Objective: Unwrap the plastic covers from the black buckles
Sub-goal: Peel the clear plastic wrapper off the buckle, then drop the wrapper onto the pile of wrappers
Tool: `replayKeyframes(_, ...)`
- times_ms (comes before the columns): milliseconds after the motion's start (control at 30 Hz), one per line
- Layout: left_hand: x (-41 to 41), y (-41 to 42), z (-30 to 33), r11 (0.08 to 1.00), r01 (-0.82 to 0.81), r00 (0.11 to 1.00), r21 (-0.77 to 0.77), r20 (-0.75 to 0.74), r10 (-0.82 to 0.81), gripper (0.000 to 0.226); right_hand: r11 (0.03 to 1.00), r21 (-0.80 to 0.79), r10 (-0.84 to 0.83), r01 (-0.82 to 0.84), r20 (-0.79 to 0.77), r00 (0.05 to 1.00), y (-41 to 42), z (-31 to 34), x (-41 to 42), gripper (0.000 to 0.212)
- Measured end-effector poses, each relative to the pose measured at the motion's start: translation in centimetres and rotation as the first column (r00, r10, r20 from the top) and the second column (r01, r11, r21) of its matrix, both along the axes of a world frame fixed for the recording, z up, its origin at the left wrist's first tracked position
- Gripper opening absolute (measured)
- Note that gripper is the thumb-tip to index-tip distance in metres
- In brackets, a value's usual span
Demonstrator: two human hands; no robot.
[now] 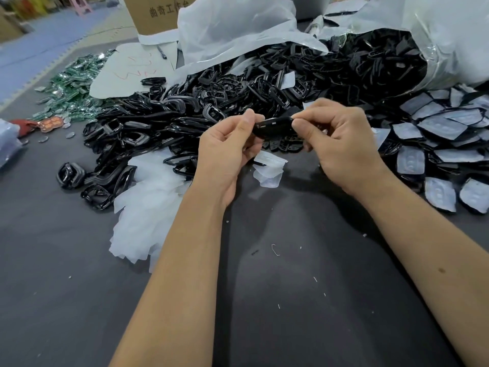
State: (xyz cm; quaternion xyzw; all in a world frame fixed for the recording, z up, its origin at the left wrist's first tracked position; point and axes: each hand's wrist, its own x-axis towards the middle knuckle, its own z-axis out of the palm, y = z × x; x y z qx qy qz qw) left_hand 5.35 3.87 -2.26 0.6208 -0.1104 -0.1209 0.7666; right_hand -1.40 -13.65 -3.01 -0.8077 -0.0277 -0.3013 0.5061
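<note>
Both hands hold one black buckle (pixel 273 126) up over the grey mat (pixel 291 287), the left hand (pixel 229 147) pinching one end to steady it while the right hand (pixel 334 144) pinches the other, likely to peel its cover (film itself hard to see)

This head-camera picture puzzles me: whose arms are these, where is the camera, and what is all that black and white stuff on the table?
No machine here: a person wears a wide-angle camera on the head, looking forward and down, so you see their own two bare arms. The left hand and the right hand each pinch one end of a single black buckle, held above the dark grey table. Behind it lies a big heap of black buckles spilling from a large white bag. Near the left arm is a pile of loose white plastic covers. At the right lie buckles still wrapped in plastic. Farther left are small green packets, and a cardboard box stands at the back.
</note>
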Motion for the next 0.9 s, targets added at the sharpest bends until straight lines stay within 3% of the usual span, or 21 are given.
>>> replayKeyframes(100,0.3,0.3,0.5,0.999,-0.035,0.996,0.028,-0.079,0.037,0.04,0.922,-0.361,-0.061,0.142,0.226,0.972,0.8,0.4,-0.3,0.013)
replayKeyframes(233,0.6,0.9,0.5,0.987,0.029,0.997,0.156,-0.07,-0.019,0.037,0.823,-0.535,-0.019,0.191,0.31,0.951,2.0,0.5,-0.5,0.019)
replayKeyframes(433,0.9,1.2,0.3,0.985,-0.043,0.999,0.166,0.017,0.041,0.014,0.825,-0.534,-0.036,0.185,0.277,0.96,1.6,0.2,-0.6,0.02)
replayKeyframes(567,0.7,0.8,-0.1,0.977,-0.126,0.982,0.171,0.162,0.099,0.013,0.855,-0.499,-0.086,0.144,0.136,0.987,1.6,-0.1,-0.6,0.058)
replayKeyframes(633,0.6,0.4,-0.2,0.971,-0.137,0.97,0.197,0.225,0.092,0.012,0.853,-0.507,-0.1,0.123,0.073,0.992,1.7,-0.5,-0.5,0.067)
replayKeyframes(900,0.1,-0.3,-0.5,0.899,-0.218,0.916,0.381,0.398,0.053,0.015,0.847,-0.514,-0.135,0.137,0.041,0.99,1.0,-0.9,-0.2,0.041)
